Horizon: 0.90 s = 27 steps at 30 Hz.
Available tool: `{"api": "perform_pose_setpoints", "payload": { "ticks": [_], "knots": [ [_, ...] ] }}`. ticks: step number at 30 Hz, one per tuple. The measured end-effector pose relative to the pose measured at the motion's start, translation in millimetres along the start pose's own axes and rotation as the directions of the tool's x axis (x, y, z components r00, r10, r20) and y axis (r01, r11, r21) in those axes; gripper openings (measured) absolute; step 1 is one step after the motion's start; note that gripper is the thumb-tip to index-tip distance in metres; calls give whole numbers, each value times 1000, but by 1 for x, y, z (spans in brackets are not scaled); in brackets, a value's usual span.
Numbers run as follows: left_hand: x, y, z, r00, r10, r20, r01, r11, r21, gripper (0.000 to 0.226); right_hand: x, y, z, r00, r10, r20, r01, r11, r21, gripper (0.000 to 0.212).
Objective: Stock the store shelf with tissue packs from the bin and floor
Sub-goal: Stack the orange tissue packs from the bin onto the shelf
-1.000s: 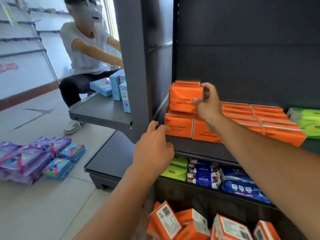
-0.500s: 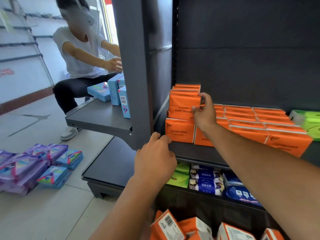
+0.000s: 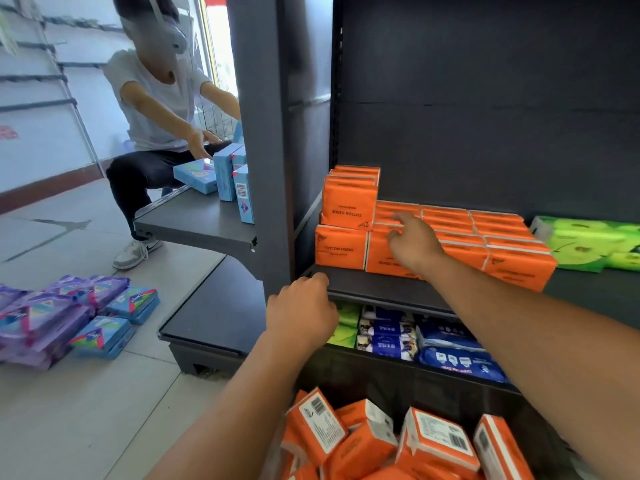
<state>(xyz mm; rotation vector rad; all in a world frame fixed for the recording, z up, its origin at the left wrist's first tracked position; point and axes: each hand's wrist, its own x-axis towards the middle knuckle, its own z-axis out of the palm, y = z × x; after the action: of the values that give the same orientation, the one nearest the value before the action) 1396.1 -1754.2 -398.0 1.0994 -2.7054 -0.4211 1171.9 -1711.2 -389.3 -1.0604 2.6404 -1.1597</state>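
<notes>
On the dark grey metal shelf (image 3: 381, 289), orange plastic-wrapped tissue packs (image 3: 348, 206) sit stacked; right hand (image 3: 414, 244) hangs loose and empty over them; left hand (image 3: 301, 315) grips the shelf lip; placing looks done, next fetch another from below the shelf

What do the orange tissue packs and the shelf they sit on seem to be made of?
The orange tissue packs: likely thin plastic film, slightly glossy; soft rounded edges suggest a wrapper, not card. The shelf: apparently painted sheet metal, matte dark grey, with a thin folded front lip.
</notes>
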Motion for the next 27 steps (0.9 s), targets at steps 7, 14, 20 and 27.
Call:
{"api": "perform_pose_setpoints", "payload": {
  "ticks": [7, 14, 20, 27],
  "knots": [
    [-31, 27, 22, 994, -1, 107, -11, 994, 109, 49, -83, 27, -40, 968, 1, 252, 64, 967, -248, 37],
    [-65, 40, 55, 986, 23, 167, -58, 976, 210, 48, -154, 90, -72, 936, 68, 346, 73, 923, -378, 43],
    [-74, 30, 73, 980, 23, 197, -80, 956, 283, 34, -185, 138, -77, 916, 167, 365, 0, 910, -415, 42],
    [-68, 15, 118, 947, 1, 320, -131, 913, 386, 43, -192, 179, -47, 880, 194, 434, -16, 925, -380, 38]
  ]
}}
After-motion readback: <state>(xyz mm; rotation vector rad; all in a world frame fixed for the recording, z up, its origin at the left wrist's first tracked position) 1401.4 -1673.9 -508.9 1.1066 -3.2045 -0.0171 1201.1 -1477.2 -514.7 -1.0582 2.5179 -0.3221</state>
